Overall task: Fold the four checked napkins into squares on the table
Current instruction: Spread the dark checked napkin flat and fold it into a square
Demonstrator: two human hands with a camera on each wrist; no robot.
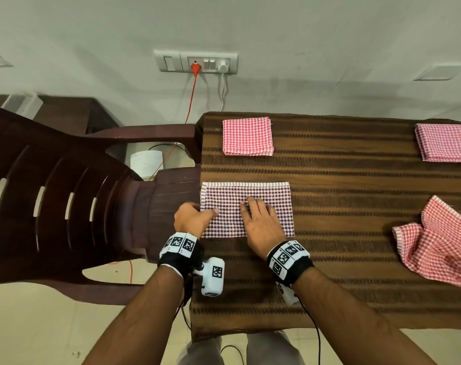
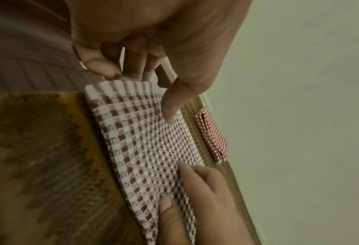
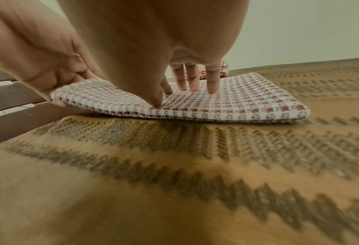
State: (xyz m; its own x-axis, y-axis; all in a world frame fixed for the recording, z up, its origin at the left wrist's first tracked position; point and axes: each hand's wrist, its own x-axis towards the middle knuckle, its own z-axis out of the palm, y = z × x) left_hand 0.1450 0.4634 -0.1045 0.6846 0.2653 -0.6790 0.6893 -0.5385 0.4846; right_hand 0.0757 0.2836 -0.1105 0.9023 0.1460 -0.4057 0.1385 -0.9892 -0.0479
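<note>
On the tabletop point(image 1: 356, 180), the left hand point(image 1: 191, 218) pinches the left edge of the maroon checked napkin point(image 1: 263, 192). The right hand point(image 1: 261, 222) presses flat, fingers straight, on the napkin's middle.

Four checked napkins point(image 1: 248, 209) (two folded square), two hands point(image 1: 262, 222), one chair point(image 1: 66, 196).

Right hand point(image 3: 153, 49) fingers straight, tips pressing the brown checked napkin point(image 3: 226, 101), left hand point(image 3: 37, 54) lifting its left edge, red napkin point(image 3: 223, 69) behind, patterned table point(image 3: 174, 182)
</note>
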